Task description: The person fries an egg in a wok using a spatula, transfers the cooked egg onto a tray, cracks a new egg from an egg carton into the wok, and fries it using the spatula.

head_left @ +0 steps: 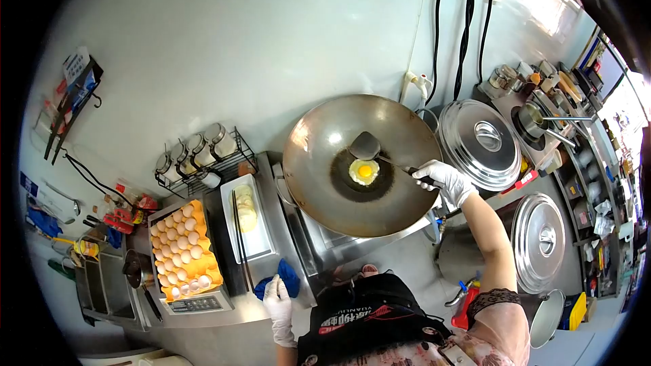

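Observation:
My right hand (442, 181), in a white glove, grips the dark handle of a wok spatula (366, 146). The spatula's blade is over the wok, at the far edge of a fried egg (364, 171) with a whole yellow yolk. The egg lies in dark oil at the bottom of the large wok (312, 186). My left hand (278, 301), also gloved, is at the counter's front edge with its fingers drawn together. Beside its fingertips lies a blue cloth (289, 278); whether they hold anything is hidden.
Left of the wok, a white tray (266, 240) holds pale rounds, with long chopsticks (240, 237) across its side. Further left are brown eggs (178, 244) in an orange carton, and a rack of jars (196, 152). Lidded steel pots (485, 139) stand on the right.

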The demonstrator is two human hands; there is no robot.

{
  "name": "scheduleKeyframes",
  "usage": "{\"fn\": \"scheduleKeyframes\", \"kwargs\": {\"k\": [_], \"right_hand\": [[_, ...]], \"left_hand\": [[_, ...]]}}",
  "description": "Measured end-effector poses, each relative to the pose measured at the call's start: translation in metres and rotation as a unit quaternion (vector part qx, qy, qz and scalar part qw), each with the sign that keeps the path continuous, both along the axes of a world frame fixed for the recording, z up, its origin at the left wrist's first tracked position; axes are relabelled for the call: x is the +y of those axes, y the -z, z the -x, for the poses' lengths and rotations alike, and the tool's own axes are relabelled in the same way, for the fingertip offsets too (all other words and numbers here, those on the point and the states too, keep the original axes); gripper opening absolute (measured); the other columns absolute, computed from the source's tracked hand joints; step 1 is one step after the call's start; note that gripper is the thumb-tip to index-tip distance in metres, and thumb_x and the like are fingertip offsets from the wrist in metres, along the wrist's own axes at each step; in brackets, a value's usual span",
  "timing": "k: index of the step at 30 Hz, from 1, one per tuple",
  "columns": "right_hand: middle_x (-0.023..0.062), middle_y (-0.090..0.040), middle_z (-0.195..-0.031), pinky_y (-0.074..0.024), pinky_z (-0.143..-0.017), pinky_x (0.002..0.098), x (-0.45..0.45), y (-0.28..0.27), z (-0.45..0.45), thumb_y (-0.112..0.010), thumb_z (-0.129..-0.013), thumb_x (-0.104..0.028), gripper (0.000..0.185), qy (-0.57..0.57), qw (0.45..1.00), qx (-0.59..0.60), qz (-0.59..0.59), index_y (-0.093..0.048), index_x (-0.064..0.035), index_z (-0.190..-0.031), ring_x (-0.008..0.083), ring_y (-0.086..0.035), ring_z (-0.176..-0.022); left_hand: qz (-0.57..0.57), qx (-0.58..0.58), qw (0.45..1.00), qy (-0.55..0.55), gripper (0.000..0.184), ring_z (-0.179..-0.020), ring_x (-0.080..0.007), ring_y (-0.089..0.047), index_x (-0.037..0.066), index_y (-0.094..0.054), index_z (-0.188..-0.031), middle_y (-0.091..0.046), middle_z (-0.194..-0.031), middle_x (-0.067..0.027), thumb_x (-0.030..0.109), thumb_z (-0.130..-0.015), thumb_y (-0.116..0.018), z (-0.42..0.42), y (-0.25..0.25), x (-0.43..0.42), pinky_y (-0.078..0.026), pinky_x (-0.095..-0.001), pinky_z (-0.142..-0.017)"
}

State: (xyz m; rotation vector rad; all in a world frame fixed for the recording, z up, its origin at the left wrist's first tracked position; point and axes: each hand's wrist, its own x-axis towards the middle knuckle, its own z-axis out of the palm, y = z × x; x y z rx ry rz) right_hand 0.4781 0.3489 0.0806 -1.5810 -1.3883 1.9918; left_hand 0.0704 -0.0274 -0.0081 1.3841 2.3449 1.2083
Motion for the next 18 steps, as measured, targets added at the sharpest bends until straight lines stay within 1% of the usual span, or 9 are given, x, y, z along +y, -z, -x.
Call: {"fn": "scheduleKeyframes", "kwargs": {"k": [2,5,10,12,14,15,16,17,18], "right_hand": [[0.0056,-0.060,-0.071,-0.0423,-0.043,0.0241,0.003,0.010,0.004,-0.067,-0.087,-0.013,0.015,0.008,0.998,0.050,0.030,-0.064,0.0010,-0.088,0.0130,-0.055,-0.055],[0.0050,-0.059,-0.071,-0.0419,-0.043,0.0235,0.000,0.007,0.009,-0.067,-0.088,-0.014,0.015,0.013,0.996,0.068,0.052,-0.064,0.0013,-0.090,0.0126,-0.055,-0.056],[0.0048,-0.059,-0.073,-0.0406,-0.043,0.0234,-0.020,-0.019,0.012,-0.066,-0.089,-0.014,0.015,-0.001,0.997,0.060,0.039,-0.064,0.0005,-0.089,0.0113,-0.054,-0.057],[0.0030,-0.058,-0.067,-0.0393,-0.043,0.0231,-0.031,-0.029,0.013,-0.067,-0.087,-0.015,0.014,-0.002,0.999,0.037,0.014,-0.064,-0.0018,-0.083,0.0102,-0.053,-0.054],[0.0023,-0.058,-0.066,-0.0400,-0.044,0.0223,-0.038,-0.026,0.010,-0.066,-0.086,-0.013,0.013,0.001,1.000,0.002,-0.002,-0.064,-0.0005,-0.084,0.0096,-0.053,-0.053],[0.0016,-0.058,-0.065,-0.0408,-0.046,0.0216,-0.042,-0.025,0.008,-0.066,-0.085,-0.011,0.012,0.005,0.999,-0.030,-0.019,-0.064,0.0008,-0.085,0.0090,-0.052,-0.052],[-0.0004,-0.054,-0.056,-0.0375,-0.044,0.0232,-0.052,-0.036,0.013,-0.068,-0.082,-0.014,0.016,0.005,0.998,-0.051,-0.043,-0.063,-0.0045,-0.071,0.0090,-0.049,-0.047],[0.0000,-0.055,-0.057,-0.0368,-0.044,0.0236,-0.050,-0.017,0.006,-0.068,-0.082,-0.014,0.016,-0.006,0.996,-0.051,-0.074,-0.063,-0.0044,-0.071,0.0083,-0.049,-0.047],[0.0001,-0.055,-0.058,-0.0365,-0.045,0.0241,-0.056,-0.021,0.008,-0.069,-0.081,-0.014,0.014,-0.007,0.993,-0.071,-0.092,-0.064,-0.0029,-0.075,0.0083,-0.049,-0.048]], "left_hand": [[0.014,0.014,1.000,-0.001,0.023,-0.092,-0.0330,-0.066,-0.003,-0.067,-0.108,-0.068,-0.100,-0.0215,0.012,-0.093,-0.059,0.000,0.001,-0.002,-0.051,-0.0384,-0.086],[0.017,-0.002,1.000,-0.005,0.024,-0.092,-0.0330,-0.066,-0.003,-0.067,-0.109,-0.068,-0.100,-0.0214,0.013,-0.093,-0.059,-0.003,-0.001,-0.005,-0.051,-0.0389,-0.086],[0.026,-0.013,1.000,-0.004,0.024,-0.091,-0.0335,-0.066,-0.004,-0.067,-0.109,-0.068,-0.099,-0.0217,0.013,-0.094,-0.058,-0.005,0.003,-0.008,-0.051,-0.0392,-0.086],[0.025,-0.015,1.000,-0.002,0.024,-0.091,-0.0337,-0.066,-0.004,-0.067,-0.108,-0.068,-0.099,-0.0219,0.013,-0.094,-0.058,-0.002,0.009,-0.007,-0.051,-0.0392,-0.086],[-0.002,0.032,0.999,0.023,0.023,-0.086,-0.0334,-0.066,-0.003,-0.067,-0.107,-0.067,-0.096,-0.0203,0.013,-0.092,-0.058,0.001,0.015,-0.006,-0.053,-0.0384,-0.079],[-0.002,0.030,0.999,0.023,0.023,-0.086,-0.0334,-0.066,-0.003,-0.067,-0.107,-0.067,-0.096,-0.0203,0.013,-0.092,-0.058,0.002,0.016,-0.005,-0.053,-0.0384,-0.079],[-0.007,0.031,0.999,0.025,0.023,-0.086,-0.0338,-0.066,-0.003,-0.067,-0.106,-0.067,-0.095,-0.0205,0.013,-0.092,-0.057,0.002,0.017,-0.004,-0.053,-0.0387,-0.078],[-0.012,0.032,0.999,0.028,0.023,-0.085,-0.0342,-0.066,-0.003,-0.067,-0.106,-0.067,-0.095,-0.0206,0.013,-0.092,-0.057,0.003,0.017,-0.003,-0.053,-0.0391,-0.078],[-0.012,0.031,0.999,0.028,0.023,-0.085,-0.0342,-0.066,-0.003,-0.067,-0.106,-0.067,-0.095,-0.0206,0.013,-0.092,-0.057,0.004,0.017,-0.002,-0.053,-0.0391,-0.078]]}}
